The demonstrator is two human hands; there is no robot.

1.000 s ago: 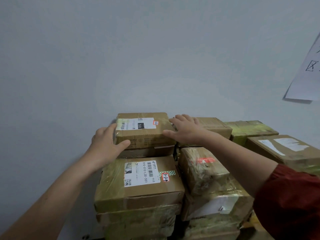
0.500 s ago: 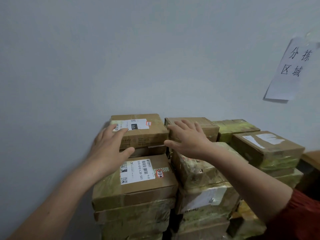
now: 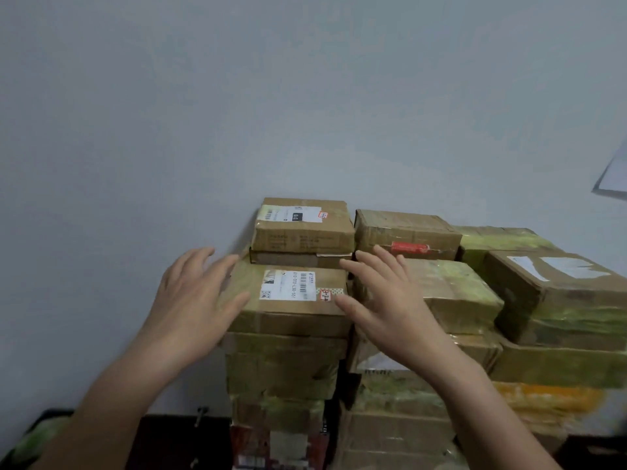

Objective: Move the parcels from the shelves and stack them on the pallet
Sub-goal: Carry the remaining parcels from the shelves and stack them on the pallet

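A stack of taped cardboard parcels stands against the grey wall. At the back left, a small brown parcel (image 3: 303, 228) with a white label rests on top. In front of it lies a larger labelled parcel (image 3: 291, 301) with a red-marked sticker. My left hand (image 3: 193, 300) hovers at that parcel's left edge, fingers spread, holding nothing. My right hand (image 3: 383, 300) hovers at its right edge, likewise open and empty. Another parcel with red tape (image 3: 407, 234) sits at the back, right of the small one.
More parcels fill the right side, one with torn white labels (image 3: 556, 283). A sheet of paper (image 3: 614, 174) hangs on the wall at the right edge. Dark floor and a small metal part (image 3: 201, 413) show at lower left.
Both hands have let go of the small back parcel and drawn back toward me, now flanking the labelled parcel in front. The view has tilted down, showing more of the stack.
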